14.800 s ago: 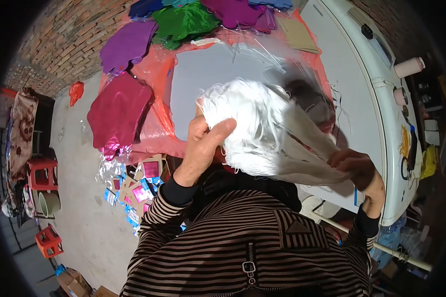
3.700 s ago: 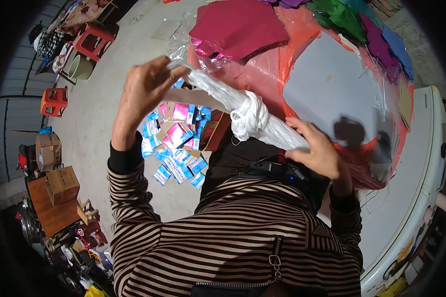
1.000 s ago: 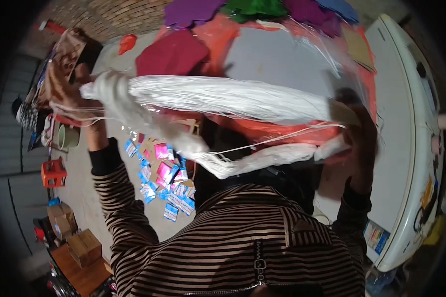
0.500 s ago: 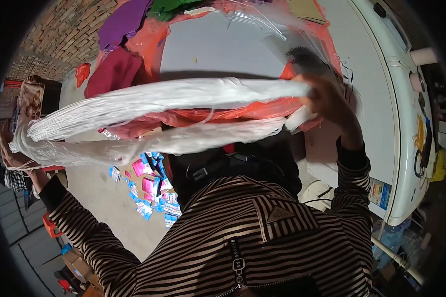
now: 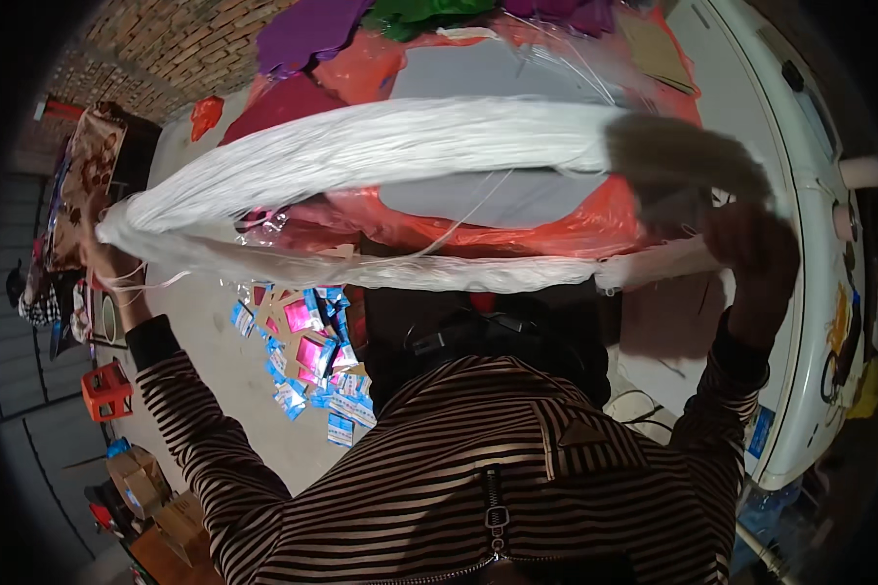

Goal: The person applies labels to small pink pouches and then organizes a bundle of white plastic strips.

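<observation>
A large skein of white yarn point(image 5: 380, 141) is stretched as a long loop between my two hands, raised in front of my body. My left hand point(image 5: 112, 261) holds its left end, where the strands bunch together; a few loose strands hang by the wrist. At the right end my right hand point(image 5: 756, 249) is curled in the loop, darkened by shadow, its fingers partly hard to make out. The far side of the loop is broad and arched, while the near side is thinner. One stray strand crosses the gap between them.
Beyond the skein lies red plastic sheeting point(image 5: 605, 219) around a grey panel point(image 5: 478, 83), with purple fabric point(image 5: 307, 39) beside it. Blue and pink packets point(image 5: 307, 356) litter the floor. A white machine-like body point(image 5: 795, 146) stands right; a red stool point(image 5: 107, 392) and cardboard boxes point(image 5: 141, 483) are left.
The right hand has moved right and down, and the loop has opened wider and more taut. My left hand has also shifted in the view, still holding its end.
</observation>
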A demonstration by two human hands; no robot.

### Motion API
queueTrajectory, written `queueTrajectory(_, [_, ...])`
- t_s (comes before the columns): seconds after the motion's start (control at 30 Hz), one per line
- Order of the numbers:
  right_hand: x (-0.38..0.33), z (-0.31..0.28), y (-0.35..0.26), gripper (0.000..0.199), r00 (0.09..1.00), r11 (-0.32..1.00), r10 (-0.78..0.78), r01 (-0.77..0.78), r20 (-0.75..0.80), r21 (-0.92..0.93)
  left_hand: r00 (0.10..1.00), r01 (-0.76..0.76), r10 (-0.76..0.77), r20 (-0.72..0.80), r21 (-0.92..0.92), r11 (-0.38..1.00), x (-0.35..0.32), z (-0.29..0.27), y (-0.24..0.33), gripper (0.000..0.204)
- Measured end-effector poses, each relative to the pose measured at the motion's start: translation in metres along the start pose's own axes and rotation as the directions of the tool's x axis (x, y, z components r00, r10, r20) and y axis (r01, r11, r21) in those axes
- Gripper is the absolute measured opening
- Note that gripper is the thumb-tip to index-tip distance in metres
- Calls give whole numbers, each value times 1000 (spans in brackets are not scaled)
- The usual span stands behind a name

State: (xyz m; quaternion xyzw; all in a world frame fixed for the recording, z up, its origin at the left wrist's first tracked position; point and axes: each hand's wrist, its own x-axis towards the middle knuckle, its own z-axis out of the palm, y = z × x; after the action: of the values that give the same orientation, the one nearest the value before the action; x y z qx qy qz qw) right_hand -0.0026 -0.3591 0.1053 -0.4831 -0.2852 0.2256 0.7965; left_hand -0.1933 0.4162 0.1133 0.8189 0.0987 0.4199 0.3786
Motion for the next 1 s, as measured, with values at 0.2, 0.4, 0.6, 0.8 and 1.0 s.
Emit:
queueTrajectory(0.2, [46, 62, -8, 39, 930, 994, -108, 94, -351, -56, 945, -327, 141, 295, 882, 340, -80, 46, -15, 59])
queueTrajectory(0.4, [108, 66, -23, 33, 944, 966, 6, -91, 331, 242, 812, -580, 286, 509, 649, 492, -160, 60, 5, 77])
queueTrajectory(0.6, [141, 41, 8, 36, 996, 962, -56, 37, 64, 270, 789, 455, -300, 537, -181, 872, -181, 21, 31, 83])
queueTrajectory(0.8, [153, 78, 35, 43, 961, 964, 40, -109, 275, 241, 305, 903, -523, 796, -69, 423, -262, -52, -4, 65])
queueTrajectory(1.0, [150, 132, 33, 44, 989, 989, 127, -132, 69, 64, 44, 433, -863, 504, 769, 471, -258, -23, -8, 58])
